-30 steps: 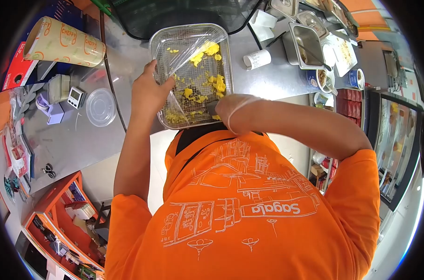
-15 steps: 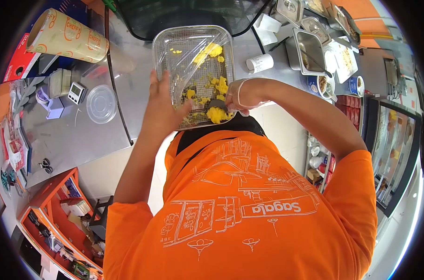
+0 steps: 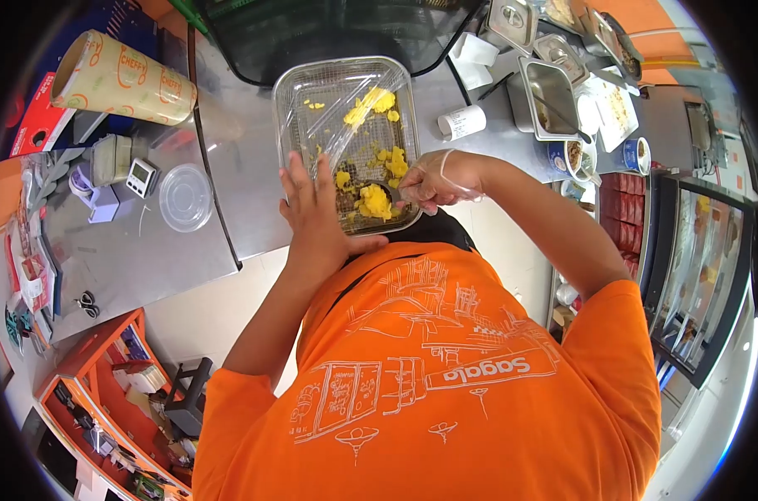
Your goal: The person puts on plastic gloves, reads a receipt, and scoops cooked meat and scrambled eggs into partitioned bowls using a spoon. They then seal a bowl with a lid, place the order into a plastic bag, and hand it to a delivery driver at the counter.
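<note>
A rectangular metal tray (image 3: 280,108) with a wire-grid base lies in front of me, at the edge of the steel table. Clear film (image 3: 346,142) stretches over its left part. Inside are crumbled yellow lumps of food (image 3: 374,203) that look like mashed egg or potato. My left hand (image 3: 314,219) rests at the tray's near left corner, fingers spread and thumb along the near edge. Wearing a clear glove, my right hand (image 3: 442,182) is closed around a spoon at the tray's right side. The spoon's dark bowl (image 3: 387,190) touches the near lump; its handle is hidden.
Left of the tray are a round plastic lid (image 3: 186,198), a small timer (image 3: 141,177) and a patterned paper roll (image 3: 124,79). Rightward stand a paper receipt roll (image 3: 462,123), a steel pan (image 3: 546,100) and paper cups (image 3: 568,157). A black mesh basket (image 3: 329,33) borders the far side.
My left hand has slid down and right to the tray's near corner. My right hand has drawn slightly right and down with the spoon, and the near yellow lump has shifted left.
</note>
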`<state>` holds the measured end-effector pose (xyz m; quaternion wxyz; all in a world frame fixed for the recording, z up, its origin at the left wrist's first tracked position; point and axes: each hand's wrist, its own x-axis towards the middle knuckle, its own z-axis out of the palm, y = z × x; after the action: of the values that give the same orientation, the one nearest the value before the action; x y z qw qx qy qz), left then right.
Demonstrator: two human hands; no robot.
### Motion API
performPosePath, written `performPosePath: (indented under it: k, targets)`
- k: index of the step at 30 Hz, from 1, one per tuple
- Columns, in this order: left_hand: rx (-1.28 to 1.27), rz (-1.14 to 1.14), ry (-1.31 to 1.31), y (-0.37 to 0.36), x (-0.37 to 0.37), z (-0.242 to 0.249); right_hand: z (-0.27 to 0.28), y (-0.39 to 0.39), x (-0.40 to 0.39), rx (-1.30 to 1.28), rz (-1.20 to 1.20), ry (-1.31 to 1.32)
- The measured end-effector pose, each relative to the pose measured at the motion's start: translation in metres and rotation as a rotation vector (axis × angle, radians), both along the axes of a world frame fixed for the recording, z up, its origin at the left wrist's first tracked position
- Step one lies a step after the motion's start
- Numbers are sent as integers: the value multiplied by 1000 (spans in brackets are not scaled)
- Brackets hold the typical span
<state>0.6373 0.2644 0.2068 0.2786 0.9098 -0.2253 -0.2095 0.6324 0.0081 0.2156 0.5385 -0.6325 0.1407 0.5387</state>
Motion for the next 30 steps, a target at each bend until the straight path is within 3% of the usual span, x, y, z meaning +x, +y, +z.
performPosePath:
  k: [2,5,9,12,15,19,20,22,23,26,30]
  targets:
    - [-166,7,-85,15,2,-7,0,-7,-8,97,-157,35]
    - [-270,107,-32,23,8,4,-27,-28,-28,302,-297,29]
    - [-402,258,9,26,6,0,-16,-28,-51,395,-540,18]
    - [-471,205,-156,25,9,-13,-10,-37,-68,478,-641,-1]
    - [-629,212,-282,-2,12,-17,21,-55,-91,495,-769,13]
    - [-857,216,-178,-77,7,-7,31,-111,-138,465,-980,-149]
    - [-815,106,-153,-98,4,-4,29,-126,-154,449,-1048,-202]
    - [-726,-99,-111,-142,-4,3,63,-164,-180,171,-1097,-299]
    - [-673,-243,-66,-170,-12,13,66,-190,-199,210,-1198,-233]
    - [-524,-616,39,-257,-46,20,84,-245,-234,6,-1377,-300]
    - [-432,-771,-91,-375,-96,-6,66,-313,-257,-80,-1461,-304]
